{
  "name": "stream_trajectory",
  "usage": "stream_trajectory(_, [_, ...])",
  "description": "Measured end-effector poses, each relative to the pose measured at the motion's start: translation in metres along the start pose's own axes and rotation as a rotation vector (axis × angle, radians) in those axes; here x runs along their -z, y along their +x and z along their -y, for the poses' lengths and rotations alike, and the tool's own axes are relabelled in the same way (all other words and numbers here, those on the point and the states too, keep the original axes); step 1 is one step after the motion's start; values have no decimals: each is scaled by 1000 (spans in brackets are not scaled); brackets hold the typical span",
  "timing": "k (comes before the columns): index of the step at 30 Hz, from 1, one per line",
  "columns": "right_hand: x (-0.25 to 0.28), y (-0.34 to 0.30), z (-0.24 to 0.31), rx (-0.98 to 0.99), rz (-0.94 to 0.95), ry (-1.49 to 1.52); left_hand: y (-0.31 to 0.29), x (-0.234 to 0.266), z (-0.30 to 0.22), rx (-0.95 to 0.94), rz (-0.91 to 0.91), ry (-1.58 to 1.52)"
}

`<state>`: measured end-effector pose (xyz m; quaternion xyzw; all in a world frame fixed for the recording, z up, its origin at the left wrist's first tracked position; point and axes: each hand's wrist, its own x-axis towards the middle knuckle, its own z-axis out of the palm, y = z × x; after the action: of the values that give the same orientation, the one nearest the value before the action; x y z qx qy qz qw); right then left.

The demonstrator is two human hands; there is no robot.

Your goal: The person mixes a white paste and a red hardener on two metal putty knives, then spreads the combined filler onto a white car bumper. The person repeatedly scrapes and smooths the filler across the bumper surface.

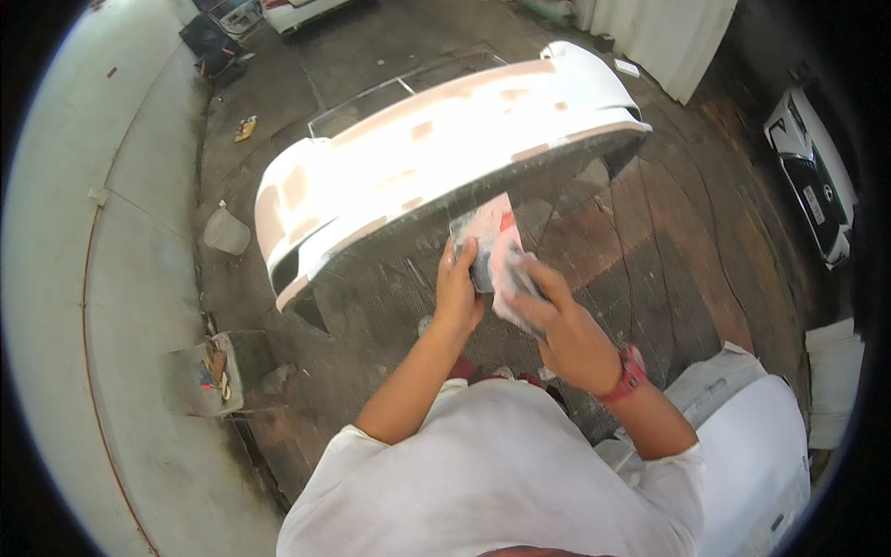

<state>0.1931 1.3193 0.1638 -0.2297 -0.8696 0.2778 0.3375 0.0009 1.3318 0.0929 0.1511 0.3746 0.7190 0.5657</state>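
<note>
My left hand (457, 288) grips a flat mixing board (464, 230) by its near left edge, thumb on top. Pink filler paste (501, 243) with a redder streak is smeared over the board, and grey shows through in places. My right hand (571, 339), with a red wristband, is closed at the board's right side. Motion blurs its fingers and a thin pinkish-grey thing at them, so I cannot make out its kind. Just beyond both hands stands a white car bumper (445, 158) with pinkish-brown patches, brightly lit.
A metal frame (406, 85) shows behind the bumper. At left, a bin-like stand (215, 376) holds small tools near the wall (111, 278). A white bag (226, 230) lies on the floor. A white body panel (756, 464) is close at right; a car front (814, 181) stands farther right.
</note>
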Motion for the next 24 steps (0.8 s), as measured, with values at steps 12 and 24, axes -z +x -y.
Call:
stream_trajectory(12, [-10, -10, -54, -483, -123, 596, -7, 10, 2, 26, 24, 11])
stream_trajectory(24, [37, -20, -69, -731, -311, 960, -13, 15, -15, 218, 160, 91])
